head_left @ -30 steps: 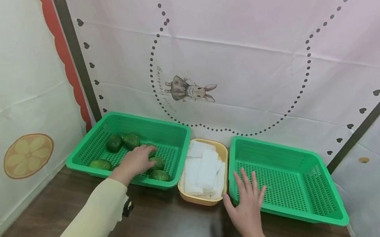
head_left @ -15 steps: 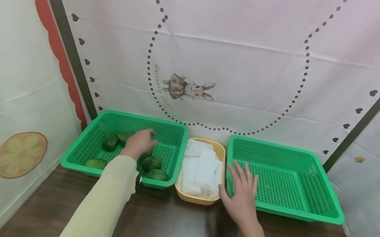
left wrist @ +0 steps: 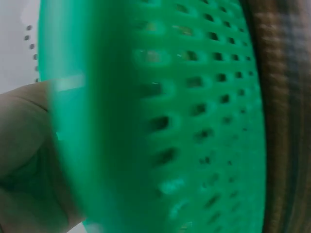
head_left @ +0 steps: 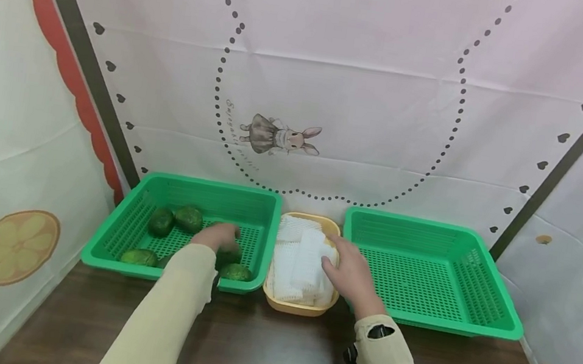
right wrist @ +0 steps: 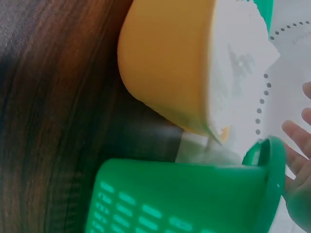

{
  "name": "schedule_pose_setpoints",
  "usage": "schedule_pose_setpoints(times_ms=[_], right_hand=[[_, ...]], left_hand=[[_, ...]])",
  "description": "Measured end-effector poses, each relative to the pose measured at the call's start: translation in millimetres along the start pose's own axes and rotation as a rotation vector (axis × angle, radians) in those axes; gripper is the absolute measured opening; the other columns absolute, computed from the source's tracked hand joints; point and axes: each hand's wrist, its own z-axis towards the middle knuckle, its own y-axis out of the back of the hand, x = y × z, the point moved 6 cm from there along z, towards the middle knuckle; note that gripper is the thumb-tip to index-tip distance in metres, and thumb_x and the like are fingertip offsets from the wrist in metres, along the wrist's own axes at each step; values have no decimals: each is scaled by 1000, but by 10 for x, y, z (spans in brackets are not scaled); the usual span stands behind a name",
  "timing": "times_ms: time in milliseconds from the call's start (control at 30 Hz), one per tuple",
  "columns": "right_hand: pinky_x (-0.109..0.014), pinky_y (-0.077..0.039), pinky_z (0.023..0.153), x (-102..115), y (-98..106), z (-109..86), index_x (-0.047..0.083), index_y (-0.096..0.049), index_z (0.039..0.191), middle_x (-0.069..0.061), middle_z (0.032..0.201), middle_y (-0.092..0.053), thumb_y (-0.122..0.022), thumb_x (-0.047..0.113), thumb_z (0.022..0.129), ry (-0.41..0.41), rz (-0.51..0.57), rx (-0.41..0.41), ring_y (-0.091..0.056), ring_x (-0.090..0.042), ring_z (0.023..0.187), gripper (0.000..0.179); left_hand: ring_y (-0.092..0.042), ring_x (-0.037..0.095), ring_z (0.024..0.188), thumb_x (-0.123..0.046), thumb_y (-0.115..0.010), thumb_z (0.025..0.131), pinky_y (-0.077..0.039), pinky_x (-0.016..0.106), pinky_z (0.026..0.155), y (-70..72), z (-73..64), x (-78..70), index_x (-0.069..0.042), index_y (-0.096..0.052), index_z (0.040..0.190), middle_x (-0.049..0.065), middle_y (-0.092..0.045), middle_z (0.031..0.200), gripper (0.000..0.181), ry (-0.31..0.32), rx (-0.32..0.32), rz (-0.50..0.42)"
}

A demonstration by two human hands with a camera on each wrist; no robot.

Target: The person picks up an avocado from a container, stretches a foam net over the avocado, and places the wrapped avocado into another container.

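In the left green basket (head_left: 262, 193) lie several dark green avocados (head_left: 189, 218), some partly hidden by my left hand (head_left: 213, 237). That hand reaches down over the avocados at the basket's right half, with its fingertips hidden behind its back and wrist. The left wrist view has the basket's rim in front of most of the hand; I cannot tell whether it grips an avocado. My right hand (head_left: 353, 271) hovers at the right side of a small yellow basket (head_left: 297, 309), fingers extended over the white foam net sleeves (head_left: 309, 261) inside it.
To the right stands a second green basket (head_left: 428, 321), with its bare perforated floor showing. All three baskets sit in a row on a dark brown wooden table (head_left: 268, 357). A printed white cloth (head_left: 367, 112) hangs right behind them, with more cloth at both sides.
My right hand has moved left from the right green basket's front to the yellow basket. My left hand rose slightly, then lowered again among the avocados. The head view has shifted a little.
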Motion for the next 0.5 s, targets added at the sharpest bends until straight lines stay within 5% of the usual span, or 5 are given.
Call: schedule_pose_setpoints(times_ms=[500], right_hand=[[-45,-34,100,123,-332,-65,19,-52,131,-6,138,-44,-62,41,86,152,-148,126,-41,-26,125,51]], left_hand=[[-46,38,115,-13,-62,87,-44,49,82,-99,-80,150,-5,-43,136,21,-44,134,53,21,-36,-34]])
